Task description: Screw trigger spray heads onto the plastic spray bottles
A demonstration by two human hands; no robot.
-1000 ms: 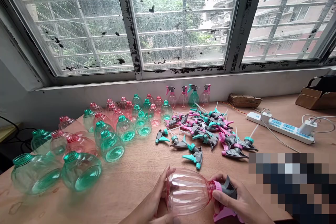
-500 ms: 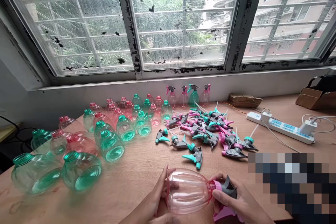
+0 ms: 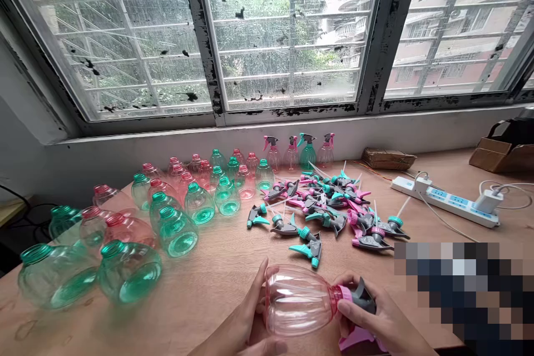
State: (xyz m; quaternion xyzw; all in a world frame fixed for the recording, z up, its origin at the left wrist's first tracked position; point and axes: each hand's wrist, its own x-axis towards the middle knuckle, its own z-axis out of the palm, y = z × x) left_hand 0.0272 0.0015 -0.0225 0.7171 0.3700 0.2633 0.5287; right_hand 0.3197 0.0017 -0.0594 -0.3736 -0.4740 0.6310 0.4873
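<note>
A clear pink spray bottle (image 3: 298, 300) lies on its side in the air above the table's near edge, its base to the left. My left hand (image 3: 252, 317) cups the base end, thumb and fingers around it. At the neck, my right hand (image 3: 371, 311) grips the pink collar of a grey and pink trigger sprayer head (image 3: 362, 296), which sits on the bottle's mouth. The pink trigger points down below that hand. Just beyond the bottle lies a loose teal and grey sprayer head (image 3: 311, 247).
Several open green and pink bottles (image 3: 177, 233) stand on the left of the wooden table (image 3: 208, 289). A heap of sprayer heads (image 3: 329, 200) lies in the middle. Behind it stand finished-looking spray bottles (image 3: 307, 154). A power strip (image 3: 450, 200) and cardboard box (image 3: 500, 150) are at right.
The bottle has turned slightly about its long axis and its base end sits a touch higher. Both hands keep their hold on it.
</note>
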